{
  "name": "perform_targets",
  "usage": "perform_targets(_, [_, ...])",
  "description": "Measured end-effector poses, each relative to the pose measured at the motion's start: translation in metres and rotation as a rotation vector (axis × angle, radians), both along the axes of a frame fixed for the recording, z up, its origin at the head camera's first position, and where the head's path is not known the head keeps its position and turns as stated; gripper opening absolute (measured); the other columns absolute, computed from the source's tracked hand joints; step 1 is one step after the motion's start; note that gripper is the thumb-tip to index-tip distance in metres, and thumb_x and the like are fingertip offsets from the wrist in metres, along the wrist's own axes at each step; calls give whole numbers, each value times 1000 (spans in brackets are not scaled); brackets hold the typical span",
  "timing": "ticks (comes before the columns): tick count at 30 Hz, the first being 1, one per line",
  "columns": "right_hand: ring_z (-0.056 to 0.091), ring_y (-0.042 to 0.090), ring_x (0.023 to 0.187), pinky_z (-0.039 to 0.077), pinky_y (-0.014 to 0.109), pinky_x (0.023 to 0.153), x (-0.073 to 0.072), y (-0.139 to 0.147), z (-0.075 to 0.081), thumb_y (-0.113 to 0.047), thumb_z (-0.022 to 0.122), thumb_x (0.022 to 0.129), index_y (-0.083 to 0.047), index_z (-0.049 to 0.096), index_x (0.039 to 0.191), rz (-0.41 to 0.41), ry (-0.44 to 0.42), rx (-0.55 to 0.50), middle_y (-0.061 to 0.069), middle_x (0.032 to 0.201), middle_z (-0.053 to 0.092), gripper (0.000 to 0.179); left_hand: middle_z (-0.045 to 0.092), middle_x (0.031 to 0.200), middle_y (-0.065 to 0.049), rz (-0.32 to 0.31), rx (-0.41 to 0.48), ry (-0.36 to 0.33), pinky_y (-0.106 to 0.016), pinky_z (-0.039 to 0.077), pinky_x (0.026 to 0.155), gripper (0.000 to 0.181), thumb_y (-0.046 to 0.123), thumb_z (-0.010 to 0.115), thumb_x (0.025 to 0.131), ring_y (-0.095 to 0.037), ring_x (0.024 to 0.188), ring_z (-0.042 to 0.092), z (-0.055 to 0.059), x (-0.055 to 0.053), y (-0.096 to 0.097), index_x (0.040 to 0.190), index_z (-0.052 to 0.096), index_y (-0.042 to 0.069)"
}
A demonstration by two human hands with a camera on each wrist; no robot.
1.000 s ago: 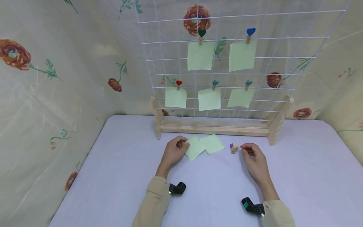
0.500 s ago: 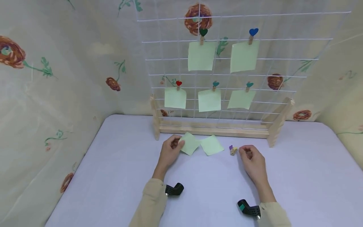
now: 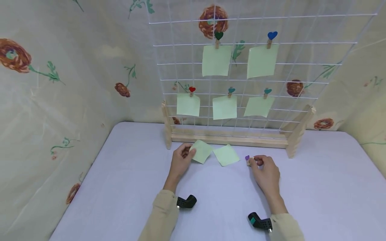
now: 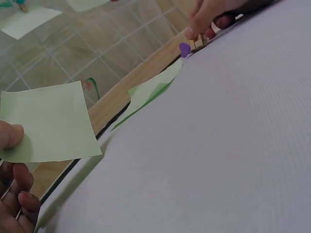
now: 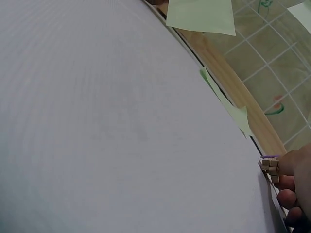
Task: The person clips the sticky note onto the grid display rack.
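Observation:
My left hand (image 3: 180, 160) pinches a pale green paper note (image 4: 51, 121) between thumb and fingers, raised off the table. Just right of it, a second green note (image 3: 227, 155) lies on the tabletop, its edges curling up in the left wrist view. My right hand (image 3: 266, 172) has thumb and fingertips on small wooden clothespins with heart tops, pinching at the right-hand one. A purple heart (image 4: 184, 49) marks one clothespin (image 5: 270, 167); the other's yellow top is mostly covered by my fingers.
Behind the notes stands a white wire grid (image 3: 208, 100) on a wooden base (image 3: 229, 139). Several green notes (image 3: 224, 107) hang from it on heart clothespins, including a red (image 3: 192, 89) and a blue one (image 3: 272, 35). Floral cloth (image 3: 90, 110) surrounds the white table (image 3: 126, 167).
My left hand has drawn its note leftward and up, away from the second note. My right hand has moved left, and its fingertips have closed in on the clothespins.

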State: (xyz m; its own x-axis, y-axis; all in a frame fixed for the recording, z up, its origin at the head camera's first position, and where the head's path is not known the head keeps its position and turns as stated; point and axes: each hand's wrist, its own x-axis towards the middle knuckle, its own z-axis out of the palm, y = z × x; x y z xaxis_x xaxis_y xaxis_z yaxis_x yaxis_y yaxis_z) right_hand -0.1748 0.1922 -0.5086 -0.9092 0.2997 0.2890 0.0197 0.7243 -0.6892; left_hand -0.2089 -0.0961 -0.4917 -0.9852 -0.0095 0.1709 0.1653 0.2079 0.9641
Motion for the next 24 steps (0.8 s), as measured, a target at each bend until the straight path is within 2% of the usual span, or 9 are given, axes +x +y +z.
perform_targets(3, [50, 26, 71, 32, 35, 67, 2, 0, -1, -23, 63, 88, -1, 66, 100, -3, 3, 5, 12, 85, 58, 25, 60, 86, -8, -6, 2, -26, -16, 40, 62, 22, 13, 62, 90, -13, 73, 50, 15, 9, 1, 109, 63, 0])
perform_targets(8, [44, 17, 65, 30, 30, 61, 2, 1, -3, -20, 63, 87, -3, 66, 99, -20, 37, 4, 11, 86, 59, 21, 61, 88, -8, -5, 9, -22, -16, 41, 62, 22, 13, 62, 90, -11, 74, 50, 14, 8, 1, 109, 63, 0])
perform_targets(13, [43, 6, 62, 32, 24, 58, 1, 1, -5, -14, 64, 86, -6, 66, 99, -53, 76, -27, 8, 83, 63, 16, 62, 93, -12, -2, 36, -16, -15, 41, 62, 22, 13, 63, 90, -10, 74, 51, -5, -5, -1, 109, 63, 1])
perform_targets(16, [43, 0, 60, 33, 19, 57, 1, 2, -4, -13, 62, 86, -7, 65, 99, -84, 84, -94, 7, 83, 65, 15, 63, 94, -12, -1, 54, -2, -15, 41, 62, 22, 15, 64, 90, -10, 74, 51, -16, -11, -1, 108, 64, 3])
perform_targets(19, [45, -2, 60, 34, 15, 57, 1, 2, -4, -12, 57, 87, -10, 65, 100, -120, 98, -174, 5, 83, 64, 16, 63, 93, -11, -3, 67, 24, -16, 42, 62, 22, 18, 64, 90, -10, 73, 52, -19, -12, -1, 107, 64, 5])
perform_targets(24, [48, 0, 66, 37, 10, 60, 2, 3, -6, -8, 52, 87, -9, 63, 102, -151, 141, -289, -3, 84, 58, 19, 62, 90, -8, -20, 54, 52, -17, 43, 62, 22, 22, 64, 90, -11, 74, 53, -17, -10, -1, 106, 64, 7])
